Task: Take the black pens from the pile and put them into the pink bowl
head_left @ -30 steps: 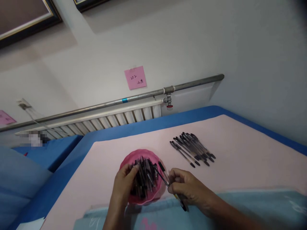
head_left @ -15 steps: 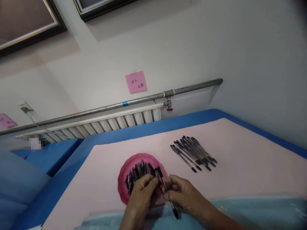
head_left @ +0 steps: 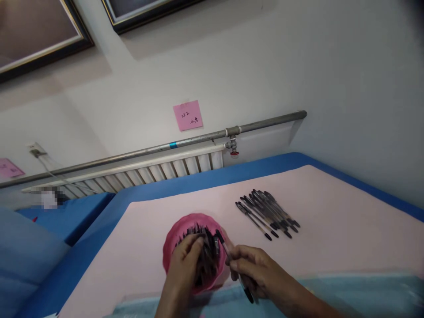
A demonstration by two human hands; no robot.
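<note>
A slim clear pen with black ends (head_left: 220, 237) slants between the thumb and fingers of my right hand (head_left: 255, 268), just right of the pink scalloped bowl (head_left: 166, 243). Small dark pieces that look like pen caps (head_left: 208, 258) fill the bowl. Over its left side is my left hand (head_left: 183, 260), thumb and fingers pinched together among those pieces; what they hold, if anything, I cannot make out. Several black-capped pens (head_left: 266, 212) lie in a loose pile beyond my right hand.
A pale pink sheet (head_left: 334, 229) covers the blue table (head_left: 212, 179). Light blue cloth (head_left: 361, 293) runs along the near edge. Behind the table are a white radiator (head_left: 172, 170), a metal pipe (head_left: 198, 138) with a red-handled valve (head_left: 234, 153), and the wall.
My left hand has moved left, away from the pen, and back over the bowl's contents. My right hand still holds the pen, slightly lower and to the right.
</note>
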